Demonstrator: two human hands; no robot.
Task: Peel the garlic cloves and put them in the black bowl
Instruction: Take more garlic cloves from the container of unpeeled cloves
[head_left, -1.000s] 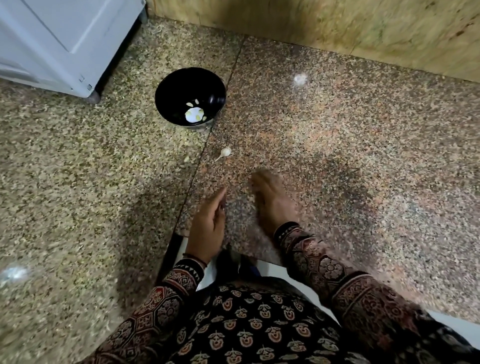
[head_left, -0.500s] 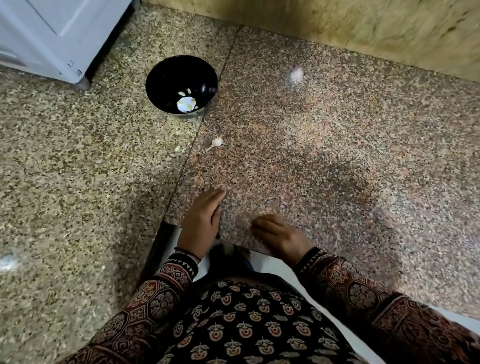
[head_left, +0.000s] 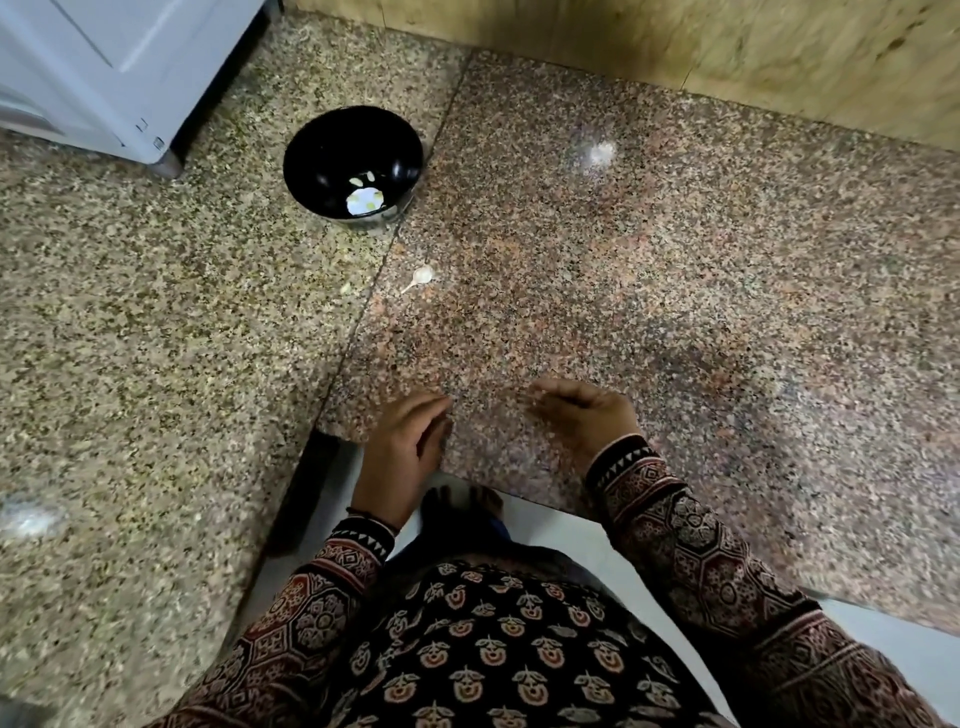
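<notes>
"Head view, left to right, what's there?"

"White appliance (head_left: 104, 67) far left. Then the black bowl (head_left: 317, 150), with what I take for a few peeled cloves (head_left: 366, 200) at its bottom. One unpeeled garlic clove (head_left: 423, 274), stem on, lies on the granite counter (head_left: 675, 312) just right of the seam. It's near the bowl and well apart from my hands."

"Hands?"

"My left hand (head_left: 405, 447) rests at the counter edge, fingers relaxed and close together, holding nothing. My right hand (head_left: 587, 421) is a bit blurred. Its fingers are loosely curled down at the counter, with nothing in them that I can see."

"What changed?"

"A second ago my right hand lay stretched forward toward that clove. Now it's drawn back beside the left. The clove hasn't moved, so no pickup yet, I'd say. Next would be to reach out again, pinch it and peel."
</notes>
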